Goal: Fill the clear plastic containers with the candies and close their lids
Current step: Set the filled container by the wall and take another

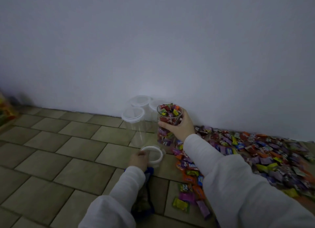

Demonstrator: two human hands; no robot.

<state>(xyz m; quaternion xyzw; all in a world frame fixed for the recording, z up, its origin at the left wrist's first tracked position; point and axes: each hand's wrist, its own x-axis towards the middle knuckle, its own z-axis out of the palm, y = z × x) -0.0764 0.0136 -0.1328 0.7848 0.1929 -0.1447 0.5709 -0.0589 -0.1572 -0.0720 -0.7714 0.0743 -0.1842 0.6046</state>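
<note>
Tiled floor [68, 151]: 3 lidded containers [133, 116], 1 filled container [167, 124].

Filling candy jars on a tiled floor.
Right hand [177, 125] gripping full, lidless container [167, 124]; left hand [139, 159] holding what looks like its lid [154, 153]; loose candies [255, 152] alongside.

It looked like a room in a home, with the work done low on the floor rather than at a bench. A floor [56, 151] of beige rectangular tiles ran up to a plain white wall [153, 40]. Wrapped candies [265, 152] lay loose on the tiles beside lidded clear containers [134, 124], and the light was dim.
</note>
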